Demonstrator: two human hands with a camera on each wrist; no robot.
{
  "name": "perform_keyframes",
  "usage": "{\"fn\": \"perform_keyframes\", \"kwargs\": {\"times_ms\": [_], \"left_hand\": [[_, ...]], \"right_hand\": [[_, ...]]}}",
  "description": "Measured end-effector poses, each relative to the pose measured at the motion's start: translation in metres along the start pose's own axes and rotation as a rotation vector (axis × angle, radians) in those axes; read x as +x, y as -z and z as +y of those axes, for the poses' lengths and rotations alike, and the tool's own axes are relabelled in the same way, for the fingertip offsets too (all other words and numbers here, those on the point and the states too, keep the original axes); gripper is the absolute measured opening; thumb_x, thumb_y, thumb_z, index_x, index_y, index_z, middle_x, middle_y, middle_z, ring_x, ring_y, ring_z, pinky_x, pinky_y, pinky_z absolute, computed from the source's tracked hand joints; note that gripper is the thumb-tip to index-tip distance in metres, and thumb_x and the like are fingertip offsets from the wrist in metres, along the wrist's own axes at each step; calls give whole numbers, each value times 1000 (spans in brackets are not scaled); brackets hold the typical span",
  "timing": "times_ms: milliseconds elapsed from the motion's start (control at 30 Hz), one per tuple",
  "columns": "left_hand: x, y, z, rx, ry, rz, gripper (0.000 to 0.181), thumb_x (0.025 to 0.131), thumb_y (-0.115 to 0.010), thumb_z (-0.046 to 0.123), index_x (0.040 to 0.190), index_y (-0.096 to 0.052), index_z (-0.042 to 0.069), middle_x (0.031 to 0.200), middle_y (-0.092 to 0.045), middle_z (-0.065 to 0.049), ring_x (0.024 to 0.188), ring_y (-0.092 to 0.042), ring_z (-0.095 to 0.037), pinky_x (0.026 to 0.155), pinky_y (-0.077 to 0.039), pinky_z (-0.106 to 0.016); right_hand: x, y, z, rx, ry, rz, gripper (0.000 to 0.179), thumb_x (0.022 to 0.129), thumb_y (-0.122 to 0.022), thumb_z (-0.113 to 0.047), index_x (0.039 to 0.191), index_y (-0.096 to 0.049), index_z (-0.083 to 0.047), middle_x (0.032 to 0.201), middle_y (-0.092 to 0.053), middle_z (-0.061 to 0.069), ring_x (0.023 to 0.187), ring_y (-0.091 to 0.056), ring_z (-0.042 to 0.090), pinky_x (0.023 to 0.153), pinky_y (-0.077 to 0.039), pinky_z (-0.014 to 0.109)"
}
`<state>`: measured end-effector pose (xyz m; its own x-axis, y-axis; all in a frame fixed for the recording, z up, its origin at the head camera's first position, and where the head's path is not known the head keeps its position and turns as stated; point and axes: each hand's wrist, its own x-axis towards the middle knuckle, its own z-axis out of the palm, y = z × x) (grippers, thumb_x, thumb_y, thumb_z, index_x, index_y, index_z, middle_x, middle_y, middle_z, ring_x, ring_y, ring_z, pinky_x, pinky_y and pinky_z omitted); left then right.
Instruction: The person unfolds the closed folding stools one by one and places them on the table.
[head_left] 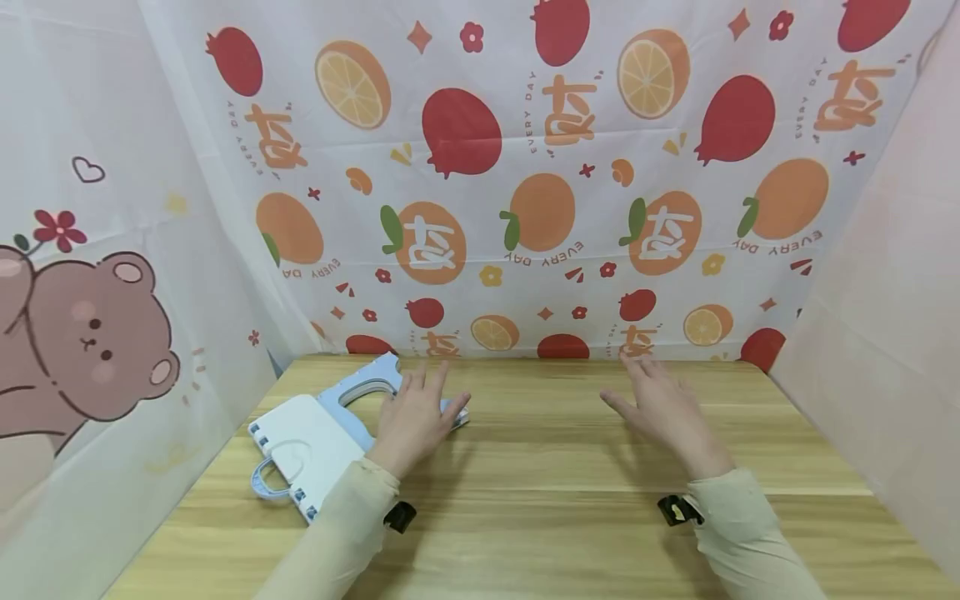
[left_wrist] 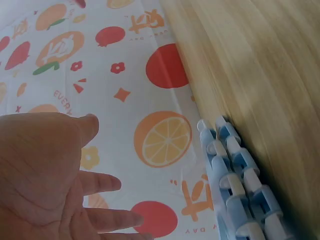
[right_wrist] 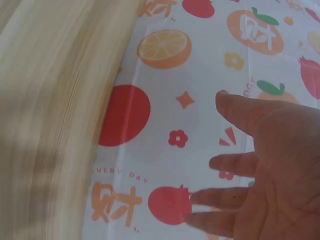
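1. Repeating across the back cloth, the capitals "EVERY DAY" are curving beneath three plain oranges and running beside orange Chinese characters.
2. Five such orange characters are showing in the head view; two white ones are filling two further oranges.
3. Four halved oranges are appearing there too, and one brown bear is decorating the left cloth.
4. One white-and-blue folding piece is lying on the left of the wood-grain table, its single loop handle sticking out on its left side.
5. One left hand is hovering over that piece's right part, fingers spread, holding nothing; the left wrist view is showing a gap between them.
6. One right hand is hovering on the table's right side, fingers extended, holding nothing, well apart from the left hand.
7. Two dark wrist devices are sitting at two pale sleeves.
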<state>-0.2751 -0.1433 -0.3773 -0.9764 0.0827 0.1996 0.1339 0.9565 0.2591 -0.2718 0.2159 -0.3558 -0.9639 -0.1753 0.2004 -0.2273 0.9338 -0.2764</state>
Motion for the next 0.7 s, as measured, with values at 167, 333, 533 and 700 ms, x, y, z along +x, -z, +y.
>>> {"fn": "perform_keyframes", "kwargs": {"times_ms": [167,333,533,700], "left_hand": [[-2,7,-9,13,-13,39,71,110,-53,56,160,-47,6,157,-53,-30,139,-58,-49,98,-58,-65],[-7,12,-26,4,-10,36,58,108,-61,45,146,-59,1,128,-72,-25,108,-74,-41,76,-63,-55],[-14,23,-56,-13,20,20,48,104,-70,38,135,-68,2,120,-77,-21,93,-75,-34,66,-61,-50],[-20,32,-84,-62,88,-51,52,104,-68,43,140,-67,6,131,-74,-22,91,-72,-30,59,-55,-44]], "right_hand": [[7,-6,-12,-47,71,23,70,107,-63,-48,159,-49,-4,162,-51,26,150,-48,47,116,-39,75],[14,-14,-28,-63,104,-6,54,105,-66,-46,143,-68,-7,146,-68,18,136,-65,40,106,-55,62],[24,-29,-56,-69,182,-27,43,103,-70,-43,133,-75,-13,134,-77,10,124,-73,31,84,-64,48],[31,-43,-81,-38,232,-48,39,102,-73,-40,130,-77,-14,130,-78,8,114,-76,28,80,-64,46]]}}
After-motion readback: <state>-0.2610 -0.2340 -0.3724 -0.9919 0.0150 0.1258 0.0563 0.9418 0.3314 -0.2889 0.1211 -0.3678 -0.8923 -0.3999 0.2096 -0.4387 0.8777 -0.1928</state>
